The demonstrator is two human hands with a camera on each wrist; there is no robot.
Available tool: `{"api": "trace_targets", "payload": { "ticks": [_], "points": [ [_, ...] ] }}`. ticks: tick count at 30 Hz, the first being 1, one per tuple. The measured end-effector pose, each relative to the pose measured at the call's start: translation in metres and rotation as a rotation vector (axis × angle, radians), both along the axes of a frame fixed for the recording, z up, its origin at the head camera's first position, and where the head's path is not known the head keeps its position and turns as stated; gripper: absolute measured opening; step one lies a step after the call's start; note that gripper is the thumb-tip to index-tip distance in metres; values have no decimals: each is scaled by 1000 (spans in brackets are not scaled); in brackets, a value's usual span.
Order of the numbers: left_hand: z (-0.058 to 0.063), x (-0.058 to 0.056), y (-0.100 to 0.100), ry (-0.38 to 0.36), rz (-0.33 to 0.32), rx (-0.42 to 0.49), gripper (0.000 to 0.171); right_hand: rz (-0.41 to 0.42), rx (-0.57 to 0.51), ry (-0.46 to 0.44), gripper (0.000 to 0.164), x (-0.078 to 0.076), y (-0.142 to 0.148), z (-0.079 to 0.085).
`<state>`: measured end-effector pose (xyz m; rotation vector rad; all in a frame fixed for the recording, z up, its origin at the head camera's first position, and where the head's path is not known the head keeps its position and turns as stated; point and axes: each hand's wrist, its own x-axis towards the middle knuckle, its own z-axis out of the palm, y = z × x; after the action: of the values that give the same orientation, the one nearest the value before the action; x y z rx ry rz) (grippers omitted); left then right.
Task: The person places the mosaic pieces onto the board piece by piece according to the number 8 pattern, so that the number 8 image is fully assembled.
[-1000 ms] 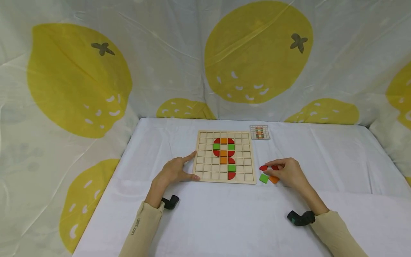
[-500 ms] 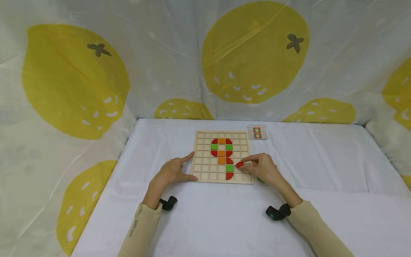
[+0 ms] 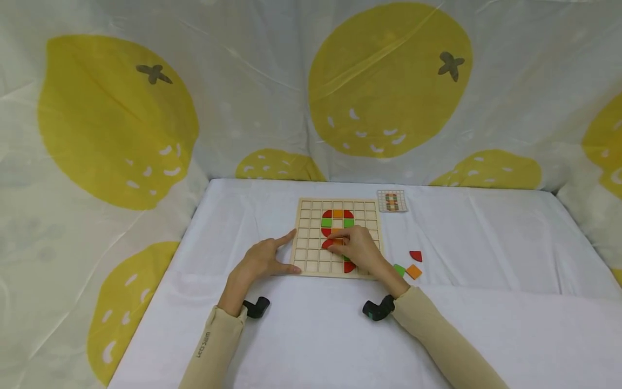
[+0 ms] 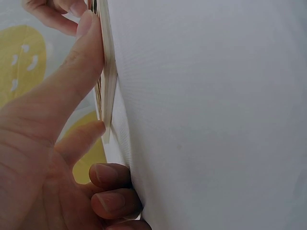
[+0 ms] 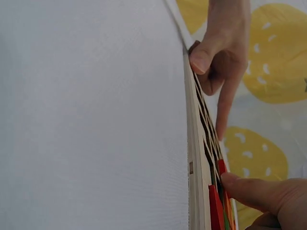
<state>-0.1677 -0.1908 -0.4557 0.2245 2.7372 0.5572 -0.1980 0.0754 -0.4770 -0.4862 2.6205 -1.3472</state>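
Note:
A wooden grid board lies on the table, with red quarter-circles, orange squares and green squares set in its cells. My left hand touches the board's left side near the front corner, thumb and index finger extended. Its other fingers are curled beneath, as the left wrist view shows. Over the middle of the board, my right hand holds a red quarter-circle piece between thumb and fingertips, low at a cell left of the orange square. This hand hides some of the pieces on the board's right half.
To the right of the board lie a loose red quarter-circle, an orange square and a green square. A small pattern card sits by the board's back right corner. A lemon-print cloth hangs behind the table.
My right hand has moved left from the loose pieces to the board's middle, carrying a red quarter-circle. The left hand has stayed at the board's side.

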Motion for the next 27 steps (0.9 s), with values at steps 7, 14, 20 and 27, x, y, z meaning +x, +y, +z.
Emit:
{"api": "trace_targets", "payload": {
  "ticks": [7,14,20,27],
  "points": [
    [3,1,-1,30,-27,0,103,2,3,-18,25,-2,-3,3],
    [1,1,-2,28,-24,0,103,13,15,-5,26,-5,-4,-2],
    [-2,0,-3,32,-23,4,104,1,22,-5,25,-8,-6,-5],
    [-2,-1,-3,25,-25,11,106,-13,46,-16,24,-8,-2,-4]
  ]
}}
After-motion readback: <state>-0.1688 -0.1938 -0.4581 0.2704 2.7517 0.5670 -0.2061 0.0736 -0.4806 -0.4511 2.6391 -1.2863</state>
